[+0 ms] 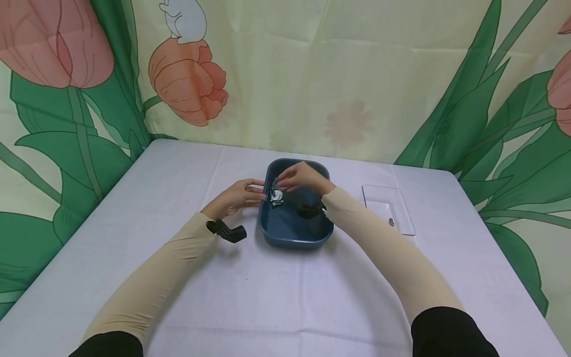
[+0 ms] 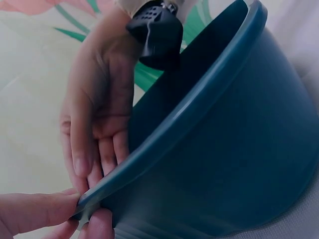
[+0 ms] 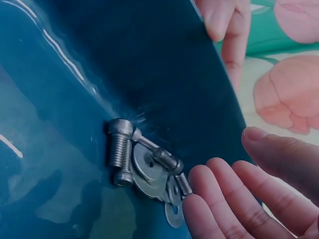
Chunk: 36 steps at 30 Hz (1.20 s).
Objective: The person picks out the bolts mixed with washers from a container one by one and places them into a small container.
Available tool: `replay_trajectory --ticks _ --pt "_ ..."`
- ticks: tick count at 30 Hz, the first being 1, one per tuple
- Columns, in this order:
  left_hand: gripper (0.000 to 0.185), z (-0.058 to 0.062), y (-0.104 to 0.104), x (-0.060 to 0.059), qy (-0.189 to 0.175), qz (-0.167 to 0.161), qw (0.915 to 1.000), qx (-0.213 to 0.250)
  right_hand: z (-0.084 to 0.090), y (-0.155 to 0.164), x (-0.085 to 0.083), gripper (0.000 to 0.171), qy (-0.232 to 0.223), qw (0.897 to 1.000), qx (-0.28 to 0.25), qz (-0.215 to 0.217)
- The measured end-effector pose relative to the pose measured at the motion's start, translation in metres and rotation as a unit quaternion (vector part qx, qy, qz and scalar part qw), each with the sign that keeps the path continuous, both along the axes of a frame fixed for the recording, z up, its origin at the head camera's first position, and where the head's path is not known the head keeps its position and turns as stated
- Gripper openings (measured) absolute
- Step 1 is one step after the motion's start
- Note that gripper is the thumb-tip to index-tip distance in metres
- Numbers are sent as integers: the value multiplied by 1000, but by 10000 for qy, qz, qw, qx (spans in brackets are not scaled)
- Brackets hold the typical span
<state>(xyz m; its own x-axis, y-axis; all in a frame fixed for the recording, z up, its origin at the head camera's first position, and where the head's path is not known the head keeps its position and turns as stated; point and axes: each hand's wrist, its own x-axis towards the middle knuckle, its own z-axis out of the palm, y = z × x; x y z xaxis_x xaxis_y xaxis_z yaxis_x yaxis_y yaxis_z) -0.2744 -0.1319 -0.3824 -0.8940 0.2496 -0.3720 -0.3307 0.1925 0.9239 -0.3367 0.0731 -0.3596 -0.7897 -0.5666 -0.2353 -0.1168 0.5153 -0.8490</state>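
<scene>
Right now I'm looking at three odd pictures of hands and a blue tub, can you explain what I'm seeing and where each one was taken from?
These are a person's two bare hands, filmed by three worn cameras. The wide picture comes from a head camera, looking down at a table with a white cloth. The other two come from small black cameras strapped to each wrist.

The left hand pinches the rim of a blue tub, which is tilted. The right hand reaches into it, fingers open, just beside a small pile of metal bolts and washers. It holds nothing.

A clear tray lies to the right, with one small part in it.
</scene>
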Motion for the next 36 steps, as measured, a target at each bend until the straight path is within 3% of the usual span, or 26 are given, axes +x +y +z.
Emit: replay_trajectory --ticks 15,36 --pt "50 -6 1 2 70 -23 10000 -26 -22 -11 -6 25 -161 9985 363 -381" --pt "50 -3 0 0 155 29 9998 88 -16 -23 -4 21 -332 9958 428 -741"
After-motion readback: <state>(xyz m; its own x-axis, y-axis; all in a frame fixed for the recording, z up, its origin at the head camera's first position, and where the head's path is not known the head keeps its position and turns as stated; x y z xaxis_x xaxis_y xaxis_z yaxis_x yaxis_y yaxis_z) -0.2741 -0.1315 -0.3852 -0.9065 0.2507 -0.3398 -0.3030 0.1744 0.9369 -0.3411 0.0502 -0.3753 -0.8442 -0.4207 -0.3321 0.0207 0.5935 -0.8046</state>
